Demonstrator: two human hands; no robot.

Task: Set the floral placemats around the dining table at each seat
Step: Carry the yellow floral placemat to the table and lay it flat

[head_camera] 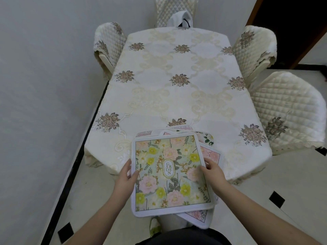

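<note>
A stack of floral placemats (169,172) overhangs the near edge of the dining table (177,96). The top mat has pink and yellow flowers and an oval label reading GARDEN. Corners of other mats (211,153) stick out beneath it at the right and back. My left hand (126,175) grips the top mat's left edge, thumb on top. On the right edge, my right hand (211,167) holds the mat with fingers curled over it. The table wears a cream cloth with embroidered brown flowers.
Quilted cream chairs stand around the table: one at the far left (108,44), one at the far end (175,11), two on the right (254,50) (286,112). A white wall runs close along the left. A dark doorway (292,23) is at the far right.
</note>
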